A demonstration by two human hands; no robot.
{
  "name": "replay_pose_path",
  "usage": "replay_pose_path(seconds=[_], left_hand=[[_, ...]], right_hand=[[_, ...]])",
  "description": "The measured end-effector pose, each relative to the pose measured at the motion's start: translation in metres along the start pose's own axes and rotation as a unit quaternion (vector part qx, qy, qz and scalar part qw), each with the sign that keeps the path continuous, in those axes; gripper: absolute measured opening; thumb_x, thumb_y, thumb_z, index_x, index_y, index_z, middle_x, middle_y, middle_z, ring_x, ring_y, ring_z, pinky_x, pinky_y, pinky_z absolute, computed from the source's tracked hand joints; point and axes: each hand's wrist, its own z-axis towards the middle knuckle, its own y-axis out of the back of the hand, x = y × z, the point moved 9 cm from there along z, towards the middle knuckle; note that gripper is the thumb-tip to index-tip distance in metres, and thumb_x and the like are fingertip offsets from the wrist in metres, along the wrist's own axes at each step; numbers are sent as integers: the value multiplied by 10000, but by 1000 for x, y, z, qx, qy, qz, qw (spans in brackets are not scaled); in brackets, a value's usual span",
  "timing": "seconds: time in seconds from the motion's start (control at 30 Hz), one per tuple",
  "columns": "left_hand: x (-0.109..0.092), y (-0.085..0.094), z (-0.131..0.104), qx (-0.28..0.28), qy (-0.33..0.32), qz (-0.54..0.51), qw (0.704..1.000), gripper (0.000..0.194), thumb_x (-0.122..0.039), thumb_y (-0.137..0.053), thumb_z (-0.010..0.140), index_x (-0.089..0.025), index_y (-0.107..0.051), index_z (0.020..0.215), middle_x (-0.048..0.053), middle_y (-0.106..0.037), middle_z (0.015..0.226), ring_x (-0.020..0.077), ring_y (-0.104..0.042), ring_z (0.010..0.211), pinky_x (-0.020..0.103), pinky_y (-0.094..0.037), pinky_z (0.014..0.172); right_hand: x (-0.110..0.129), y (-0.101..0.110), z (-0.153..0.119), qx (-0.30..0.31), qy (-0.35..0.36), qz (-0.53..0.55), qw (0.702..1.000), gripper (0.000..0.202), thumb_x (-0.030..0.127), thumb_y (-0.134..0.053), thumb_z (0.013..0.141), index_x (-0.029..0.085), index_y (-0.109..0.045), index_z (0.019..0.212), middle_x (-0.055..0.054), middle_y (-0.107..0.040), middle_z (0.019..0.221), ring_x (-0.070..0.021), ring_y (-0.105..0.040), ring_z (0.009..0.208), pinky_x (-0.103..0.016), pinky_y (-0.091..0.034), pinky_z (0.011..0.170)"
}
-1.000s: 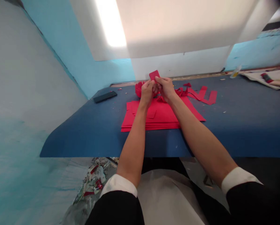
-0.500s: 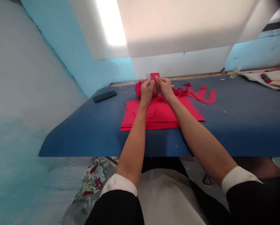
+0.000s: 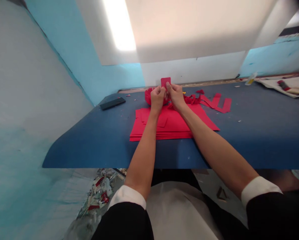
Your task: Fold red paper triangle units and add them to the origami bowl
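Between my two hands, a small red paper piece (image 3: pixel 165 80) is held up above the far part of the paper stack. My left hand (image 3: pixel 157 97) pinches its lower left side. With the thumb on its face, my right hand (image 3: pixel 175 94) grips the lower right side. Behind my left hand sits a spiky red paper ball (image 3: pixel 148 96), partly hidden. Under my wrists lies a stack of red paper sheets (image 3: pixel 179 124), with smaller cut rectangles (image 3: pixel 153 119) on top. Folded red paper pieces (image 3: pixel 192 100) lie just right of my right hand.
Red paper strips (image 3: pixel 223 106) lie on the blue table (image 3: pixel 89 140) to the right. A black phone (image 3: pixel 112 103) is at the left. Toward the far right are a small bottle (image 3: pixel 251 79) and pale sheets (image 3: pixel 294 85). Litter (image 3: pixel 101 193) covers the floor below.
Both hands stay in almost the same place, still pinching the small paper piece. The view has shifted very slightly; nothing on the table has moved.
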Motion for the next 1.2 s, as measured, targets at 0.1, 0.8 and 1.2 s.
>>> replay_pose_path(seconds=[0.1,0.8,1.2], left_hand=[[-3,3,4,36,3,61,997,524,-217,-648,1054,-197,-450,569,-72,-450,474,66,-446,446,212,-398,533],[14,-4,-20,135,113,-48,983,480,-368,-416,1163,-192,-531,732,25,-605,639,151,-698,744,273,-559,712],[15,-7,-23,138,111,-62,982,443,-423,-507,1134,-181,-577,770,9,-600,628,151,-696,676,276,-556,670]], right_hand=[[4,-1,-2,60,9,11,998,787,1020,-621,687,257,-435,639,40,-408,523,-120,-418,470,-281,-351,456],[9,9,-26,59,-16,-18,998,693,962,-648,748,276,-548,745,19,-537,633,-150,-492,556,-317,-490,535],[-2,4,-26,52,-53,45,996,707,962,-633,765,270,-492,756,60,-457,557,-131,-440,445,-287,-360,411]])
